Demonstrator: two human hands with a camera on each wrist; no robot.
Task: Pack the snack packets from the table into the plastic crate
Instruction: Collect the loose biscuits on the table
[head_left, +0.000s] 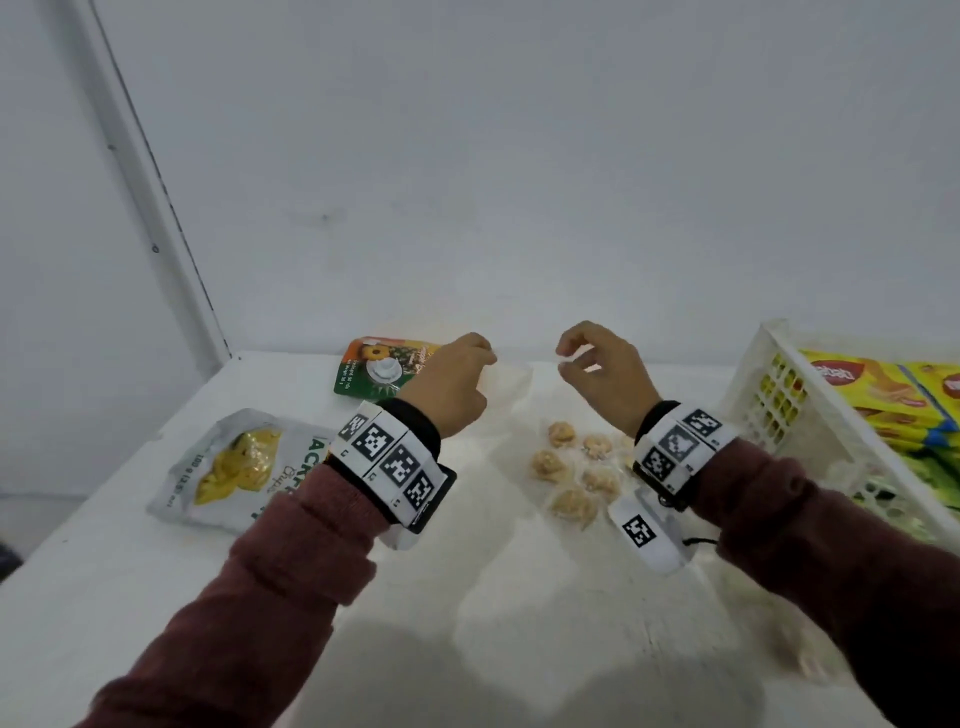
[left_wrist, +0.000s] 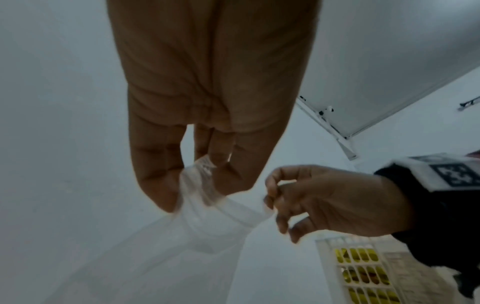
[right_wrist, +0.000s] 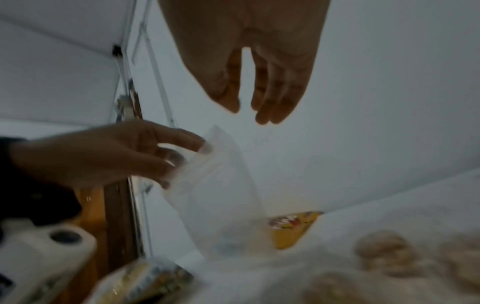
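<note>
At the centre of the head view, the left hand (head_left: 454, 387) pinches the top edge of a clear plastic packet (head_left: 511, 379) between thumb and fingertips (left_wrist: 155, 191); the left wrist view shows the film bunched in that pinch. Just to its right, the right hand (head_left: 605, 382) hovers with fingers loosely curled and thumb apart from them, holding nothing, close beside the packet's top corner. Below the hands, the packet's lower part lies on the white table (head_left: 156, 597), with pale round snacks (head_left: 574, 467) inside. Behind the left hand lies a green and orange packet (head_left: 374, 371); at left of the frame, a white packet with yellow chips (head_left: 234, 467). At the right edge stands the white plastic crate (head_left: 779, 410), tilted, already holding yellow packets (head_left: 883, 395).
</note>
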